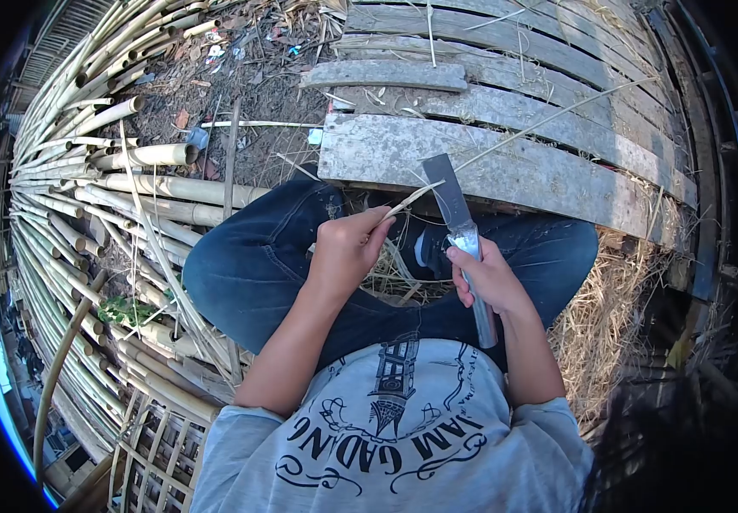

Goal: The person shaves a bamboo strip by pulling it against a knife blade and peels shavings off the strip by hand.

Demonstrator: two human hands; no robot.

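My left hand (353, 245) is closed around a short, narrow bamboo strip (411, 199), which points up and to the right over my lap. Its far end meets or overlaps the edge of a knife blade (442, 186); I cannot tell whether they touch. The wide, dark blade rises from a shiny metal, tube-like handle (482, 312), and my right hand (488, 275) is wrapped around that handle. A thin curled shaving hangs by the blade. Both hands are above my crossed legs in dark jeans.
A weathered plank platform (488, 158) lies just beyond my knees, with a loose wood piece (383, 75) and a long thin strip (557, 114) on it. Bamboo poles (151, 156) are piled at left. Dry shavings (612, 325) heap at right. A woven lattice (159, 445) is at lower left.
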